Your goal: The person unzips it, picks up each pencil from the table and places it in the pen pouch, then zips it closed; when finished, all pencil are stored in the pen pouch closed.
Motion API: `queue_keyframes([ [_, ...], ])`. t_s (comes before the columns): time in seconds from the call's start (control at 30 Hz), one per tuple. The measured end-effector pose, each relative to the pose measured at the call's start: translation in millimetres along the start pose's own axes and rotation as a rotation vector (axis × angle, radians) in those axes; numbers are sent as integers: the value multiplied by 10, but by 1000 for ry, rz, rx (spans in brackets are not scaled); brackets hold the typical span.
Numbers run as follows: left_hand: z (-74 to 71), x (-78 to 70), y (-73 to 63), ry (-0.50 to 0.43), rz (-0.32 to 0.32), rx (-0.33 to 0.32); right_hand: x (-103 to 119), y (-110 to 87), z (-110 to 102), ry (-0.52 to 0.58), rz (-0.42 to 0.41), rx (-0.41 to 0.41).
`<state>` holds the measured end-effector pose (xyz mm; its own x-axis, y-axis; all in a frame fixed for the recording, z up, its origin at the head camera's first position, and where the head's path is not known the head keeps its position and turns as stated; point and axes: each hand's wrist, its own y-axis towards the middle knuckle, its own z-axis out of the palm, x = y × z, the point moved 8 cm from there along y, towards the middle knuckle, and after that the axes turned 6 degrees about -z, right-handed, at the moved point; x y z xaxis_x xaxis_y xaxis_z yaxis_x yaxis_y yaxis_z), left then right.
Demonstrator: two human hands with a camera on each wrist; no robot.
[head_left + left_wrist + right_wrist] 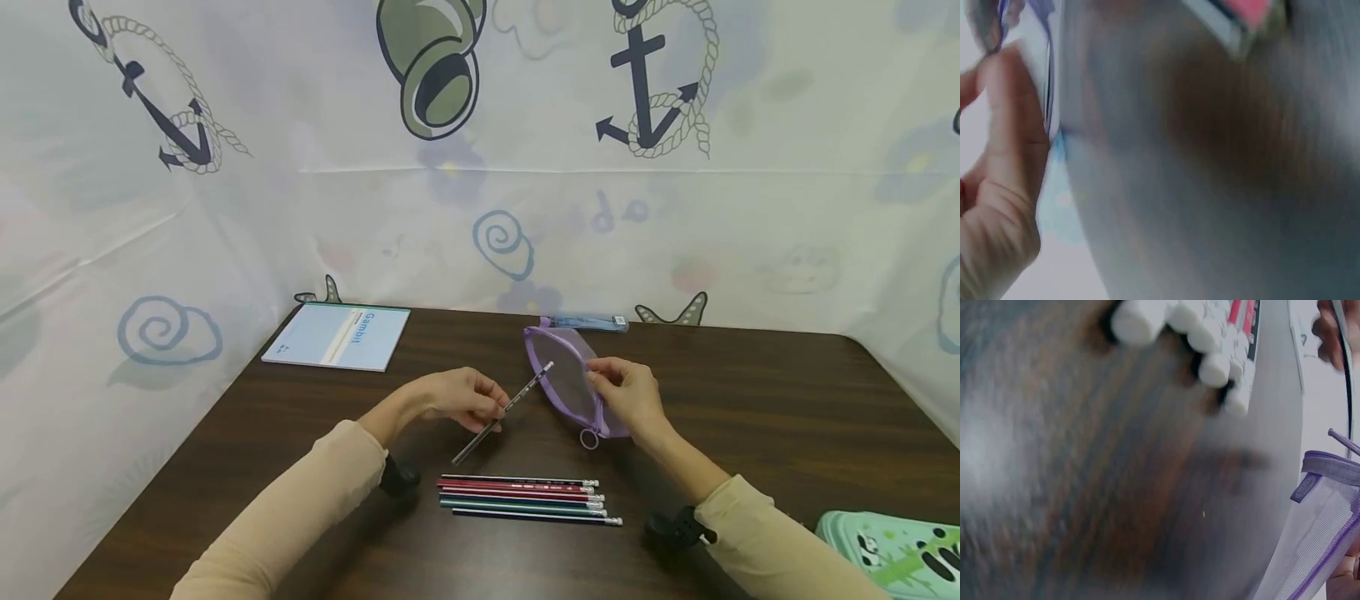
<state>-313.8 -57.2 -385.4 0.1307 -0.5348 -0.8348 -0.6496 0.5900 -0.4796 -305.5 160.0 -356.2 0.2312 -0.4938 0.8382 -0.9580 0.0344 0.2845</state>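
Between the fingers of my left hand [467,398] is a dark pencil [480,435], slanted so its white eraser end points up toward a purple mesh pouch [573,375]. My right hand [628,396] pinches the pouch's edge, and its zipped mouth gapes toward the left hand. A ring pull hangs at the pouch's lower corner. In the right wrist view the mesh pouch [1319,531] shows its purple zipper trim. On the table below the hands lie several pencils [521,498] in a row, black, red, green and dark blue, eraser ends to the right.
A light blue notebook [367,337] lies at the back left of the dark wooden table [337,533]. Behind the pouch is a clear blue packet [592,322]. A green panda-printed case [892,550] sits at the right front. A patterned curtain [337,225] hangs behind.
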Motion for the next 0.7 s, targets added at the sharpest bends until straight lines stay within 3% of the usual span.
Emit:
queue_keyframes([
  [0.17,134,-14,232,-405,-37,-36,59,-30,78,19,-20,27],
  [0.3,209,-63,381,-609,-57,-123,117,-60,122,17,-47,44],
  [0.7,302,-175,512,-754,-16,-305,134,-101,165,1,-71,78],
])
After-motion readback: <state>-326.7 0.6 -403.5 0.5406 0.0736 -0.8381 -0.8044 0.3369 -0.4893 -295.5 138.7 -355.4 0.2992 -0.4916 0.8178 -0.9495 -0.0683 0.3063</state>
